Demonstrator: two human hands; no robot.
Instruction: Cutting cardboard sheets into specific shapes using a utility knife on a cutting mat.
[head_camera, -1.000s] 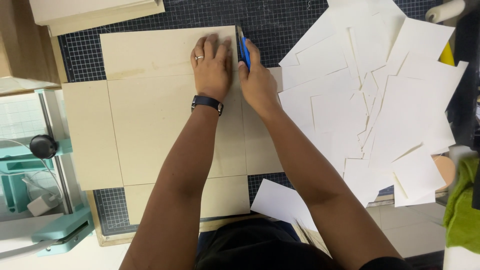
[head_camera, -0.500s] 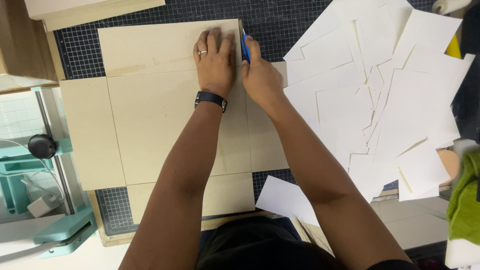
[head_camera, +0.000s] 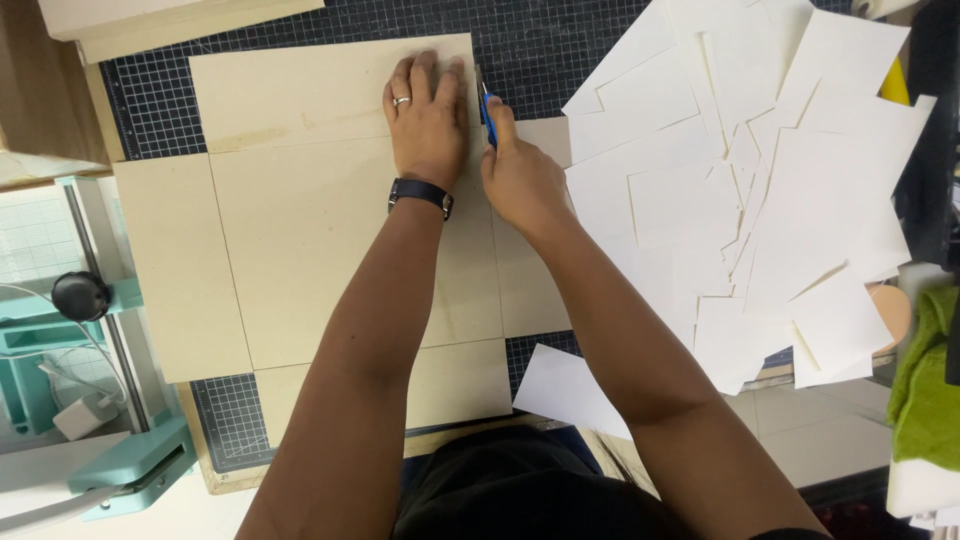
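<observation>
A large cross-shaped tan cardboard sheet (head_camera: 300, 210) lies on a dark gridded cutting mat (head_camera: 560, 40). My left hand (head_camera: 425, 115), with a ring and a dark wristwatch, presses flat on the upper flap of the cardboard, fingers spread. Just to its right, my right hand (head_camera: 520, 175) grips a blue-handled knife (head_camera: 487, 110), its tip at the right edge of the upper flap.
A heap of several white paper offcuts (head_camera: 760, 190) covers the right side of the mat. One white piece (head_camera: 565, 385) lies near my body. A teal paper trimmer (head_camera: 110, 400) stands at the left. Green cloth (head_camera: 925, 385) is at the right edge.
My right hand with the knife has drawn slightly down toward me along the flap's right edge. The left hand stays pressed on the cardboard.
</observation>
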